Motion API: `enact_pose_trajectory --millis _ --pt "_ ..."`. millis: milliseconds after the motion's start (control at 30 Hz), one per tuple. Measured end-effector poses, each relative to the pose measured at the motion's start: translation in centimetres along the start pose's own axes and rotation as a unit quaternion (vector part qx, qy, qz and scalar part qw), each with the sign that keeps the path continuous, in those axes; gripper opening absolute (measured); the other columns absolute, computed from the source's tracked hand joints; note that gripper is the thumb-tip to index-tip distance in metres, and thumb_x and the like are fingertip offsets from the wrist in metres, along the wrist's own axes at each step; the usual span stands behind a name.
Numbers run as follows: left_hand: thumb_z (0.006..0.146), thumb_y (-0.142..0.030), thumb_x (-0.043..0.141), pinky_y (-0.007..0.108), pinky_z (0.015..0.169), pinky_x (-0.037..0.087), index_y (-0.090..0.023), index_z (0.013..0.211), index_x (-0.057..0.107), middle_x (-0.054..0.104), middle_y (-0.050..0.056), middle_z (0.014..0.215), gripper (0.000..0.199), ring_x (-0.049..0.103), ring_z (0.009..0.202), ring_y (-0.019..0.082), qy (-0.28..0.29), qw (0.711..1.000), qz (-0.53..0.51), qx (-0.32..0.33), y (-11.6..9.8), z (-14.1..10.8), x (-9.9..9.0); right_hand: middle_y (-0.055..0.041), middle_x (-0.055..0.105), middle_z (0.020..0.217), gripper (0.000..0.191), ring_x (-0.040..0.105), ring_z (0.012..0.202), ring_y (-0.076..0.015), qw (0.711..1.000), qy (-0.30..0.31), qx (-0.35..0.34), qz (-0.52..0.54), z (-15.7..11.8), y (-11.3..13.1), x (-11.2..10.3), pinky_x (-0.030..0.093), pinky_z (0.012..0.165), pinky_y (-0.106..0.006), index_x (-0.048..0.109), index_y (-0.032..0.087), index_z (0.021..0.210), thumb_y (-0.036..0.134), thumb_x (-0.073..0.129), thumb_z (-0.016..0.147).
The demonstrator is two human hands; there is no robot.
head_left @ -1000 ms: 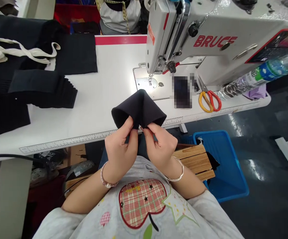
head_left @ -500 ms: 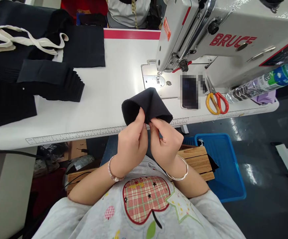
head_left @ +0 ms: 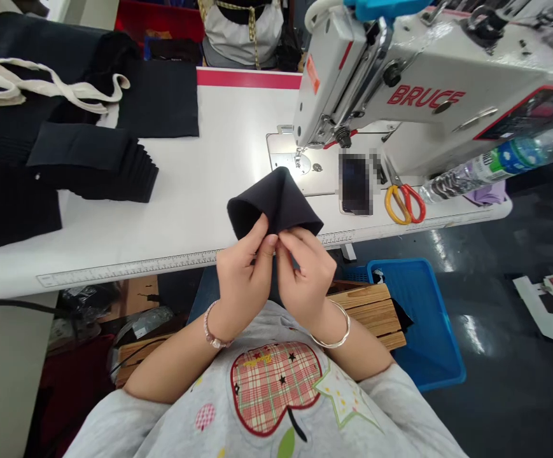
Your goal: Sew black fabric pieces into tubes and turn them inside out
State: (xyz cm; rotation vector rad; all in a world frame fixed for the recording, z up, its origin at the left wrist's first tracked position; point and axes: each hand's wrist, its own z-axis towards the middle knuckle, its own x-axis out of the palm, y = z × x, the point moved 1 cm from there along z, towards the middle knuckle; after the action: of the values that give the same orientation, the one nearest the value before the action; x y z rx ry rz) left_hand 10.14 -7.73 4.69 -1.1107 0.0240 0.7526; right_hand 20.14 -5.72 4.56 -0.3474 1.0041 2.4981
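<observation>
Both hands hold a folded piece of black fabric (head_left: pixel 276 205) up above the white sewing table (head_left: pixel 200 159), pinching its lower edge. It forms a soft cone with an open fold at the left. My left hand (head_left: pixel 244 277) and my right hand (head_left: pixel 305 277) almost meet at the fingertips. Their fingers hide the bottom of the cloth. Beyond the fabric, the needle and presser foot (head_left: pixel 299 159) of the sewing machine (head_left: pixel 414 95) stand a little way off. A stack of black fabric pieces (head_left: pixel 99 166) lies to the left.
A blurred phone (head_left: pixel 355 184), red-and-yellow scissors (head_left: pixel 404 205) and a plastic bottle (head_left: pixel 496 162) sit by the machine. Cream bag handles (head_left: pixel 32 83) lie on dark cloth at left. Below the ruled table edge (head_left: pixel 128 270) are a wooden board (head_left: pixel 366 312) and a blue crate (head_left: pixel 424 324).
My fingertips have drawn closer together on the fabric's lower edge. The cloth keeps its folded shape, and the whole view has shifted slightly with my head.
</observation>
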Motion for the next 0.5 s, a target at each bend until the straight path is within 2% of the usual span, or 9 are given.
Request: enact_pose_trajectory --millis 133,200,300,367,433,500 --pt "0.087 -0.023 0.062 0.015 0.043 0.036 -0.022 0.108 0.074 0.054 -0.008 0.053 0.025 0.041 0.045 0.004 -0.044 0.998 -0.034 -0.007 0.6 -0.7 0.3 -0.0098 0.068 0.097 0.021 0.068 0.089 -0.0156 0.999 0.005 0.017 0.030 -0.2 0.3 0.1 0.059 0.080 -0.028 0.068 0.016 0.100 0.010 0.049 0.094" --pt "0.085 -0.021 0.066 0.016 0.045 0.041 -0.027 0.110 0.073 0.066 -0.007 0.062 0.027 0.048 0.047 0.004 -0.067 0.995 -0.067 -0.020 1.0 -1.2 0.7 -0.0112 0.066 0.101 0.024 0.068 0.094 -0.0162 0.999 0.012 0.019 0.039 -0.5 0.3 0.1 0.059 0.084 -0.030 0.067 0.016 0.107 0.010 0.047 0.095" --pt "0.080 -0.018 0.073 0.021 0.060 0.055 -0.029 0.103 0.075 0.076 -0.004 0.086 0.026 0.066 0.064 0.009 -0.128 0.983 -0.131 -0.034 1.3 -1.3 1.4 -0.0123 0.065 0.105 0.028 0.067 0.100 -0.0170 0.999 0.016 0.017 0.042 -1.0 0.3 0.1 0.059 0.087 -0.030 0.064 0.016 0.115 0.010 0.045 0.096" --pt "0.076 -0.014 0.076 0.027 0.074 0.059 -0.028 0.092 0.077 0.077 -0.003 0.089 0.022 0.071 0.076 0.013 -0.162 0.971 -0.174 -0.017 1.3 -1.0 1.8 -0.0124 0.066 0.105 0.030 0.067 0.103 -0.0180 0.999 0.021 0.019 0.039 -1.2 0.2 0.2 0.058 0.089 -0.031 0.063 0.016 0.119 0.011 0.044 0.096" --pt "0.073 -0.009 0.077 0.031 0.081 0.059 -0.026 0.084 0.077 0.076 -0.003 0.084 0.020 0.071 0.079 0.014 -0.161 0.964 -0.213 0.005 1.2 -0.5 2.1 -0.0124 0.067 0.105 0.032 0.066 0.104 -0.0186 0.999 0.027 0.025 0.037 -1.4 0.0 0.2 0.058 0.090 -0.031 0.061 0.016 0.122 0.012 0.043 0.096" --pt "0.072 -0.009 0.077 0.031 0.080 0.058 -0.025 0.080 0.075 0.074 -0.003 0.079 0.018 0.069 0.077 0.013 -0.141 0.961 -0.239 0.003 1.1 -0.1 2.2 -0.0124 0.068 0.103 0.034 0.067 0.103 -0.0189 0.998 0.032 0.025 0.038 -1.6 -0.3 0.3 0.058 0.090 -0.031 0.059 0.015 0.125 0.012 0.042 0.096"
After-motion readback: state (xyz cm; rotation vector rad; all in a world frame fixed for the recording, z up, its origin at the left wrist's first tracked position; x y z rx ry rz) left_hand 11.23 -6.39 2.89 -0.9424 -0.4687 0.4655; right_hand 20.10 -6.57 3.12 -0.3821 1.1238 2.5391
